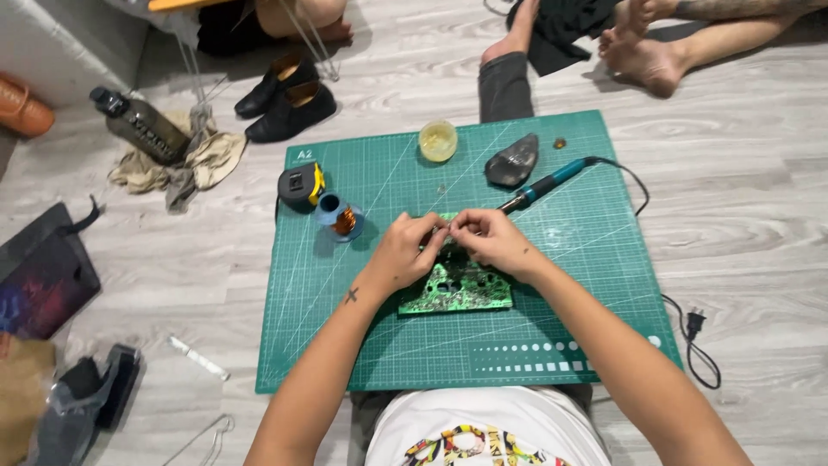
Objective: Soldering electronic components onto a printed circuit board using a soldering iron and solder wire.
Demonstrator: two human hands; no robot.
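Head view, looking down. Both forearms reach forward from the seated person's lap and converge over a green circuit board [457, 286] lying flat near the middle of a green cutting mat [552, 345]. The left hand [404, 252] and right hand [493, 242] meet above the board's far edge, fingers curled and fingertips pinched close together around something too small to make out; whether they grip a part of the board or a separate piece cannot be told. The heel of each hand rests on or just above the board.

On the mat beyond the hands: a soldering iron [545, 185] with a blue handle, its tip pointing toward the right hand; a dark stone-like lump [512, 160]; a small yellowish round tin [438, 140]; a spool of copper wire [340, 217]; a black and yellow tape measure [302, 185]. The mat lies on a pale wood-grain floor [742, 216]. Off the mat are black shoes [288, 102], a dark bottle [141, 126] on crumpled cloth, and another person's bare feet [638, 53].
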